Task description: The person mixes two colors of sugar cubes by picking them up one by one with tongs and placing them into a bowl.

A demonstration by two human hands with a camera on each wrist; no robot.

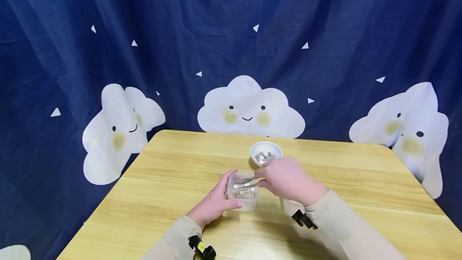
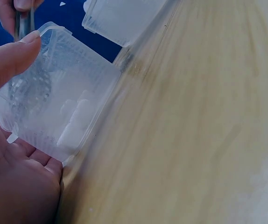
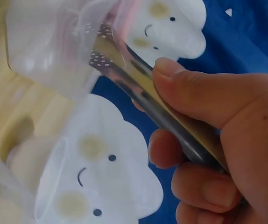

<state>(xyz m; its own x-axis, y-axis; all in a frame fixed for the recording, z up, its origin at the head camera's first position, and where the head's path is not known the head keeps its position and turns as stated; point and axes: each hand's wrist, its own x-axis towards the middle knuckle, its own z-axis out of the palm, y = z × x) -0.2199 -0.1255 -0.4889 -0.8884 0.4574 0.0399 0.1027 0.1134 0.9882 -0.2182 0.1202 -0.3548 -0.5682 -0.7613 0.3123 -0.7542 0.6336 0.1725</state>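
My left hand [image 1: 213, 204] grips a small translucent plastic container [image 1: 247, 206], thumb at its near side. Several white chunks [image 2: 76, 122] lie at the bottom of the container in the left wrist view. From the right, my right hand [image 1: 290, 179] holds metal tongs [image 3: 171, 123], thumb on one arm and fingers curled around the other. The perforated tips of the tongs reach inside the container, slightly apart; whether they touch a chunk, I cannot tell. Just beyond the right hand stands a white bowl [image 1: 266, 144] with white and grey pieces in it.
A second translucent container [image 2: 124, 21] stands on the wooden table [image 1: 187, 159], partly hidden below my right forearm in the head view. A dark blue curtain [image 1: 223, 51] with cloud prints hangs behind the table's far edge.
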